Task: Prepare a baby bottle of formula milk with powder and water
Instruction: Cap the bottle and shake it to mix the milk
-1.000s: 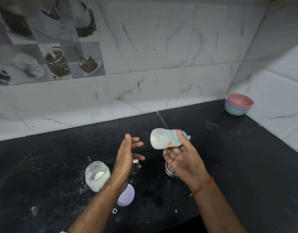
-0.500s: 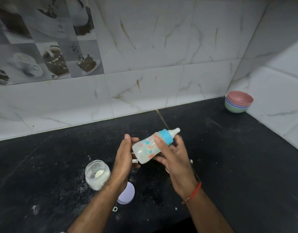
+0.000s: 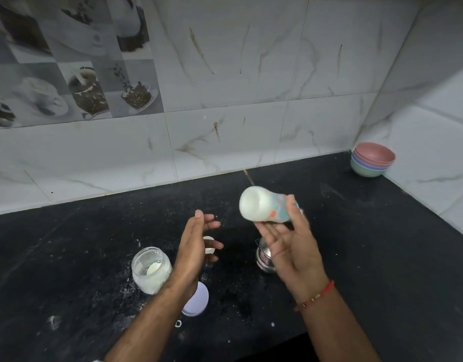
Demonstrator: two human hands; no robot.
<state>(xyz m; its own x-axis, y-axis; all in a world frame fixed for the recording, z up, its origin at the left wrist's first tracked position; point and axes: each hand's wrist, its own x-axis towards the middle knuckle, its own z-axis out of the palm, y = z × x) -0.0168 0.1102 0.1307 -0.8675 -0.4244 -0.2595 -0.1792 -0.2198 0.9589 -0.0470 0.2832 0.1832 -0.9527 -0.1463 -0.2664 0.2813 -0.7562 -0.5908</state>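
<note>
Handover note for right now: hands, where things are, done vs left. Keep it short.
Right hand: holds the baby bottle tipped on its side above the counter, base toward the camera, milky white inside.
Left hand: open and empty, beside the bottle, not touching it.
Powder jar: open on the black counter, left of the left forearm; its lid lies next to it. A small steel cup stands below the right hand. Powder is spilled around the jar.
Done: powder and water look to be in the bottle.
Left: probably finish mixing, stand the bottle up, close the jar, wipe the counter.
</note>
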